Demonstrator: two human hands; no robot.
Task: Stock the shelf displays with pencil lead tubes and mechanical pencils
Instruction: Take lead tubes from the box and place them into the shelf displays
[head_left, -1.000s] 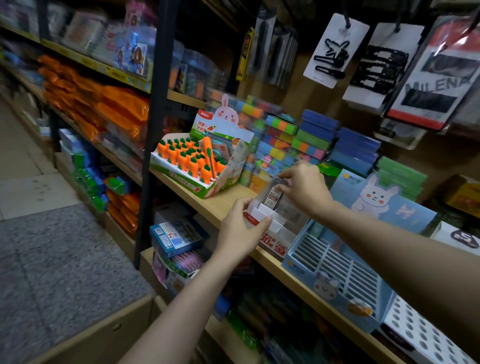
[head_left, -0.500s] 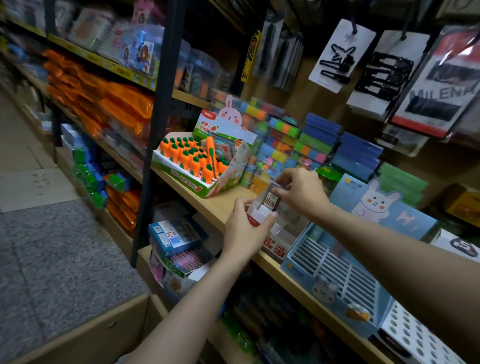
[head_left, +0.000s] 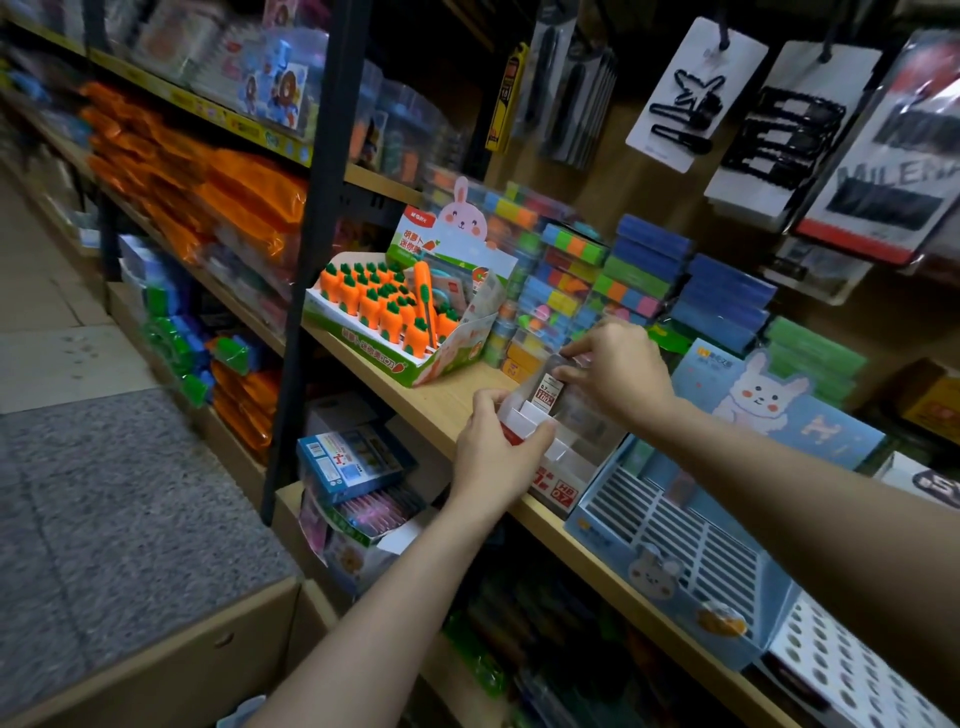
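Stationery fills the wooden shelf (head_left: 441, 400) that runs from far left to near right across a shop aisle, with hair clips on cards (head_left: 696, 93) hanging above at the right. On the shelf's middle stands a small white display box (head_left: 558, 467) with stepped white dividers and red "HB 0.7" labels on its near face. The left hand (head_left: 498, 452) grips the box's left near corner, thumb over the top edge and fingers curled round its side. The right hand (head_left: 618, 371) is over the far part of the box, its fingertips pinching a clear pencil lead tube (head_left: 545, 389) with a red and white label, held upright with its lower end down among the dividers. To the left sits a carrot display (head_left: 395, 317); just right of the box is a blue slotted tray (head_left: 675, 545) with a rabbit backing card.
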